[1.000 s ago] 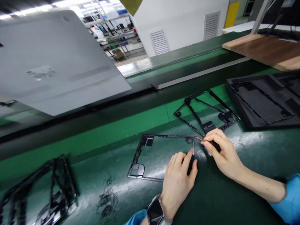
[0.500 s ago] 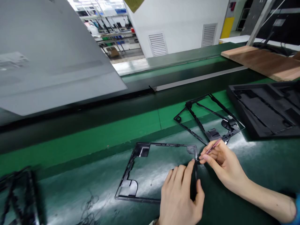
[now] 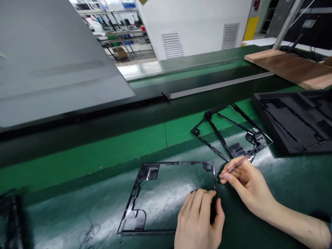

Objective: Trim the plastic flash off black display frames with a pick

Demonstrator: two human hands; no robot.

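A thin black plastic frame (image 3: 178,163) lies flat on the green work surface, with broader black patches at its left corners. My left hand (image 3: 198,219) is closed over its right side, fingers inside the opening and thumb outside. That hand covers the lower right corner. Just right of the same side, my right hand (image 3: 249,188) pinches a slim pinkish pointed tool (image 3: 236,167) like a pen. The tool's tip is close to the frame's edge, with a small gap between them. Its exact kind cannot be made out.
Two more black frames (image 3: 218,133) lie overlapped beyond my right hand. A black foam tray (image 3: 282,147) holding a frame sits at right, near a wooden board (image 3: 287,64). Dark thread-like scraps (image 3: 89,235) and blurred black parts (image 3: 12,221) lie left. A grey panel (image 3: 59,69) hangs upper left.
The frame has shifted slightly left and toward me. My left fingers sit lower along its right side. The tool's tip, earlier at the edge, is now a little apart from it.
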